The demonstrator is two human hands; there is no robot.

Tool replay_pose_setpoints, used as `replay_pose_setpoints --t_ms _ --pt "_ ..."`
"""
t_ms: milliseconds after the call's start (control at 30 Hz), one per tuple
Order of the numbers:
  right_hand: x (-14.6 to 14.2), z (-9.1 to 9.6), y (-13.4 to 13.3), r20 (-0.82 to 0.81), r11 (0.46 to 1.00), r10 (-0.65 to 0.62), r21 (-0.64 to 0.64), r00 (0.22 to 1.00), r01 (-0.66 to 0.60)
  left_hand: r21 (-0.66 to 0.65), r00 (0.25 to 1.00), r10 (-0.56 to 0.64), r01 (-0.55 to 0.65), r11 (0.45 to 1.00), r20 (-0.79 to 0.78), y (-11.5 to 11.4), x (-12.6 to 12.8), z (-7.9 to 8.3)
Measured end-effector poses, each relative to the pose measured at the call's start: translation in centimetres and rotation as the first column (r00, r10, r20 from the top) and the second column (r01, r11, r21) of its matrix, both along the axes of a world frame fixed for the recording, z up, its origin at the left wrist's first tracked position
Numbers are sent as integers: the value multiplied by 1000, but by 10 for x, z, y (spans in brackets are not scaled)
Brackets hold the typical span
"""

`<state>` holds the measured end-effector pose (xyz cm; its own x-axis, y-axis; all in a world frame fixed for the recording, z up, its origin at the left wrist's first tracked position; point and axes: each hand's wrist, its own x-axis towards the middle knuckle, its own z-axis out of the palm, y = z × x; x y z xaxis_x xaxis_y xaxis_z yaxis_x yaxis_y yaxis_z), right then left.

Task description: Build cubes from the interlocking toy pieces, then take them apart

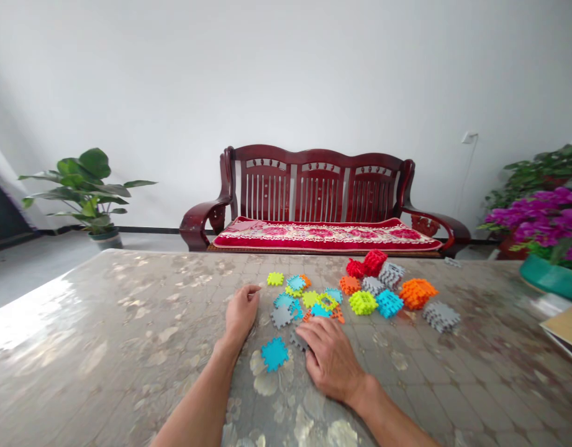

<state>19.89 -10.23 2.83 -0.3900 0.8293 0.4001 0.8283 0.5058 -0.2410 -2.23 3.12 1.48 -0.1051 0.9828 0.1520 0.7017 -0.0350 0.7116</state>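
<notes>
Flat toothed plastic tiles in blue, grey, yellow-green and orange lie scattered on the table [104, 347]. My left hand [240, 314] rests on the table with its fingers curled loosely, holding nothing I can see, just left of a grey tile [281, 316]. My right hand [330, 359] lies palm down, fingers together, over a grey tile [297, 339] at its fingertips. A blue tile [274, 354] sits between my two hands. Beyond lie stacked tile blocks: red [367, 263], orange [417, 293], blue [389, 303], yellow-green [363, 302] and grey [441, 316].
A dark red wooden bench [320, 192] with a red floral cushion stands behind the table against a white wall. A green potted plant [87, 186] stands at the left on the floor. A teal pot with purple flowers [549, 233] and a tan booklet [567, 326] sit at the table's right edge.
</notes>
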Motion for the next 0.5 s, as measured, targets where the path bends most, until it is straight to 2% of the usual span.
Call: replay_pose_setpoints --t_ms 133,333,500 --pt "0 1 1 36 1000 19 -1 999 -19 -21 994 -20 18 1000 -107 -5 2 4" --pt "2 0 0 10 994 111 -5 994 -111 -50 989 -34 27 998 -142 -8 6 9" --pt "2 3 -3 -11 997 44 -69 999 -45 -72 986 -31 19 997 -164 -7 4 9"
